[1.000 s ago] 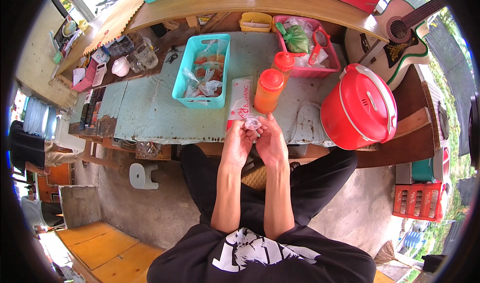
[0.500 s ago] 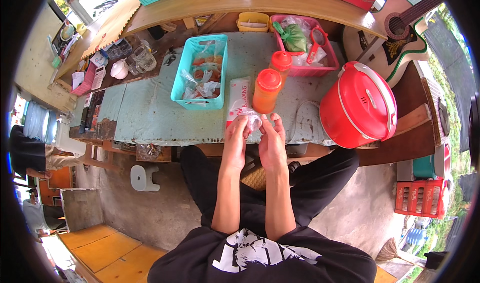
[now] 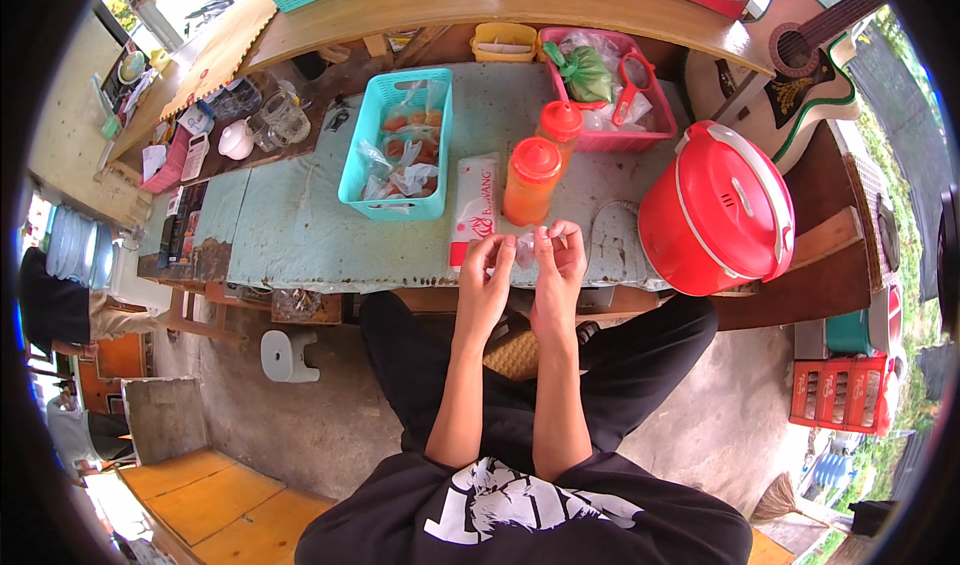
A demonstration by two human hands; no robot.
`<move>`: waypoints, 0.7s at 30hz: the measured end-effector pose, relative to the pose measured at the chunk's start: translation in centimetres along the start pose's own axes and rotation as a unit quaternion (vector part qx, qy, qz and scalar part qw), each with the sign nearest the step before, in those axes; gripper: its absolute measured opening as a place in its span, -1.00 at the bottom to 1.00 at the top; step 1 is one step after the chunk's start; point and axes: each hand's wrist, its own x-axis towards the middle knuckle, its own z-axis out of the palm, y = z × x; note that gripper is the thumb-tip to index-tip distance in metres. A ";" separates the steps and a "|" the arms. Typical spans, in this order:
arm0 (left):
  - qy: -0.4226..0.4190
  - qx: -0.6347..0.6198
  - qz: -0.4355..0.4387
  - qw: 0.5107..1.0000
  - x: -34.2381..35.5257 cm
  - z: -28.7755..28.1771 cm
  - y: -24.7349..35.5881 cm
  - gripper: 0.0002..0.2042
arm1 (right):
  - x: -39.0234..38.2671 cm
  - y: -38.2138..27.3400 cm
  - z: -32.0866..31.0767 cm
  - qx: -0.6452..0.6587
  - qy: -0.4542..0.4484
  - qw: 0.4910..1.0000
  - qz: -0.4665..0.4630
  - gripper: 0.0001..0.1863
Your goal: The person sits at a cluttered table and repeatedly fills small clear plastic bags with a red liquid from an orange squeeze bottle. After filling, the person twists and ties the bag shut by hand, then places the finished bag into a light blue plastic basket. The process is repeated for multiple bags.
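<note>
Between my fingertips, at the table's front edge, is a small clear plastic bag. My left hand pinches one side of it, and my right hand pinches the other. Just beyond stand two orange squeeze bottles with red-orange caps, the nearer bottle partly covering the farther bottle. A flat white and red packet lies left of the bottles. Farther left, a turquoise basket holds several small tied bags with orange-brown contents.
On the right of the table sits a red lidded rice container. Behind the bottles, a pink basket holds a green bag and red-handled scissors. A guitar leans at the far right. A grey stool stands on the floor.
My hands have drawn slightly apart and their fingers have shifted on the plastic bag, which now spans the gap between them. The bottles and baskets stay in place.
</note>
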 end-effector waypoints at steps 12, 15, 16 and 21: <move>0.031 -0.177 -0.064 0.982 0.3 -0.7 1.0 -0.79 | 0.6 1.2 -1.0 -0.028 -0.025 0.999 0.015 -0.86; 0.011 -0.053 0.013 0.998 0.1 -1.1 1.8 -0.79 | 0.6 0.4 -0.9 -0.044 -0.027 0.999 0.009 -0.87; 0.004 0.006 0.037 0.999 0.3 -1.5 1.2 -0.78 | 0.6 0.2 -0.9 -0.053 -0.037 0.998 0.011 -0.86; 0.023 0.091 0.081 0.992 0.3 -1.0 0.7 -0.75 | 0.8 -0.3 -1.5 -0.187 -0.102 0.977 -0.014 -0.71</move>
